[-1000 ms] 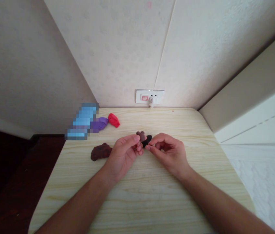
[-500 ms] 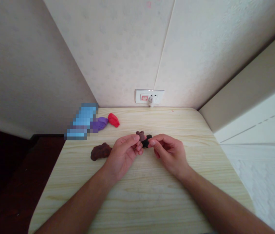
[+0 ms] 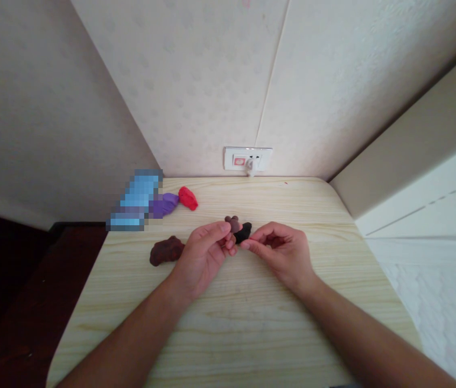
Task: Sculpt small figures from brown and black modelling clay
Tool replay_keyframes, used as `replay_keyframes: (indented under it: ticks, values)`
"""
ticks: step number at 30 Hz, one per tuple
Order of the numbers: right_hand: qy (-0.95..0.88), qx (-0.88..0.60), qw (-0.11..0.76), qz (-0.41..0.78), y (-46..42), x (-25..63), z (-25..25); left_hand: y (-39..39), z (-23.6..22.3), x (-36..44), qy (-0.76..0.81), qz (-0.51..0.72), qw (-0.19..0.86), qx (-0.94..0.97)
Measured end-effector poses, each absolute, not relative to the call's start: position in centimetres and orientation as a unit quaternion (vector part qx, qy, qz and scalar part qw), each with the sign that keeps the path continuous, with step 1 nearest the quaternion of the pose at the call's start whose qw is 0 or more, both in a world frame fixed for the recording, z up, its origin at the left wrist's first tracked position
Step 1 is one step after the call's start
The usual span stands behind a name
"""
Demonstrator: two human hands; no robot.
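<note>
My left hand (image 3: 205, 253) pinches a small brown modelling-clay figure (image 3: 233, 224) between thumb and fingers. The figure has a rounded body with little balls on top, like a head with ears. Just right of it lies a black clay lump (image 3: 244, 232), partly covered by my left fingers. My right hand (image 3: 282, 250) is at that lump's right edge, thumb and forefinger slightly apart, with nothing visible between them. Whether the fingertips touch the lump is hard to make out. A larger dark brown clay lump (image 3: 166, 251) rests left of my left hand, partly behind it.
A red clay lump (image 3: 188, 198) and a purple one (image 3: 166, 205) lie at the back left of the wooden table (image 3: 236, 334). Beside them is a blurred-out blue object (image 3: 137, 196). A wall socket (image 3: 247, 159) with a plug sits behind the table.
My right thumb and forefinger, pinched together before, have parted and shifted slightly at the black lump, showing more of it. My left hand keeps the brown figure in place.
</note>
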State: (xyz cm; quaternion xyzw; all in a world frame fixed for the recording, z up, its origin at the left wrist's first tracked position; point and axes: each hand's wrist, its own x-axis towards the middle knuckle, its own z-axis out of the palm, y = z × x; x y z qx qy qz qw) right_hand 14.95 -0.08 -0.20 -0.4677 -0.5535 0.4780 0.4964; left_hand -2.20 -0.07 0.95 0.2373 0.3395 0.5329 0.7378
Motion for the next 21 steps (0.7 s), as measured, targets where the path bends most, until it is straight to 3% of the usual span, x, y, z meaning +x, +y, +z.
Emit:
replay_keyframes:
  ticks: [21]
  values:
    - [-0.545, -0.455, 0.502, 0.494, 0.18, 14.95, -0.39, 0.02, 0.91, -2.26, 0.337, 0.531, 0.743, 0.230]
